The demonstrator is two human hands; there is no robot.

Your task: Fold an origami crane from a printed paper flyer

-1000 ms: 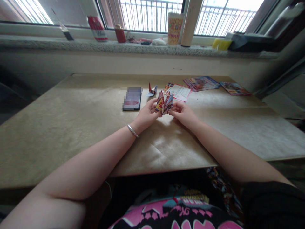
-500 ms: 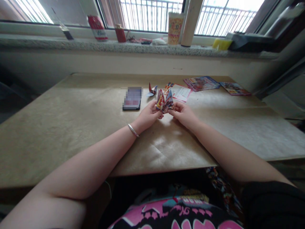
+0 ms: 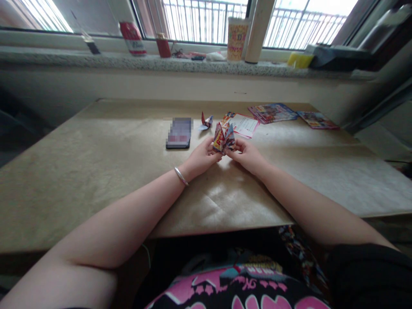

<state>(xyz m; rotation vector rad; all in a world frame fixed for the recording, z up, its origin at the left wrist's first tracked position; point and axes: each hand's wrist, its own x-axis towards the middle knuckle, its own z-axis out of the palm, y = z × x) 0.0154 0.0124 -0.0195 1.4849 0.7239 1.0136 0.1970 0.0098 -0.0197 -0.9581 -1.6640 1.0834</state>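
Between my two hands is a piece of folded printed paper [image 3: 223, 139], mostly red, yellow and blue, with pointed flaps standing up. My left hand [image 3: 206, 155] pinches its left side, and a silver bangle circles that wrist. On the paper's right side, my right hand [image 3: 246, 153] grips low down with thumb and fingers. The fingertips behind the paper are partly hidden. Just beyond my left hand, a small folded paper crane [image 3: 206, 122] rests on the table.
A phone [image 3: 179, 132] lies left of the crane. Printed leaflets [image 3: 246, 125] lie behind my right hand, with more leaflets [image 3: 273, 113] at the table's back right. On the stone windowsill [image 3: 193, 65] stand a red can [image 3: 132, 38], a patterned cup [image 3: 237, 39] and a yellow object [image 3: 300, 60].
The folded paper has shifted slightly right and toward me, and its flaps are turned a little differently. Both hands keep hold of it.
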